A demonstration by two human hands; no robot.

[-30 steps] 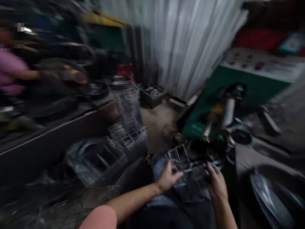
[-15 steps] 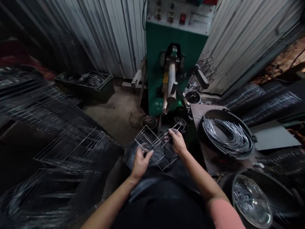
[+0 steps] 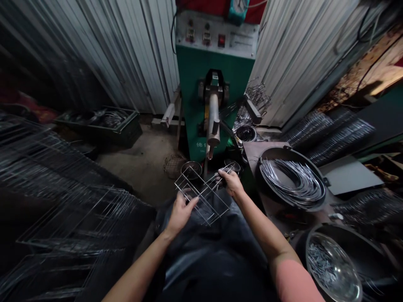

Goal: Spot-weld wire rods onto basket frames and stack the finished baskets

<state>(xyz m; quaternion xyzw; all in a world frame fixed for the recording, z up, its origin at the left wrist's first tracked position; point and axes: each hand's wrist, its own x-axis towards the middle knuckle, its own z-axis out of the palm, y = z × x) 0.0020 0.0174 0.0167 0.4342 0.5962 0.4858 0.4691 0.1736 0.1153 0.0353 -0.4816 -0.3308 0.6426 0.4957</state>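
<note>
Two bare hands hold one silver, gridded metal wire frame (image 3: pixel 204 191) above a dark, shiny apron (image 3: pixel 204 247).
The left hand (image 3: pixel 180 210) grips the frame's near left side, thumb on top and fingers underneath, while the right hand (image 3: pixel 231 181) is closed on its far right part; the two stay apart, with the frame tilted between them, just in front of the green box-shaped machine (image 3: pixel 215 61) and its grey metal cylindrical arm (image 3: pixel 213 111). To the right, a brown flat worktop (image 3: pixel 252 152) carries a round black basin (image 3: pixel 262 156) with a coil of silver wires (image 3: pixel 296 186); nearer is a shiny round metal bowl (image 3: pixel 349 274) of short silver pieces (image 3: pixel 321 258). Blurred grey wire grids (image 3: pixel 110 205) are piled at the left.
</note>
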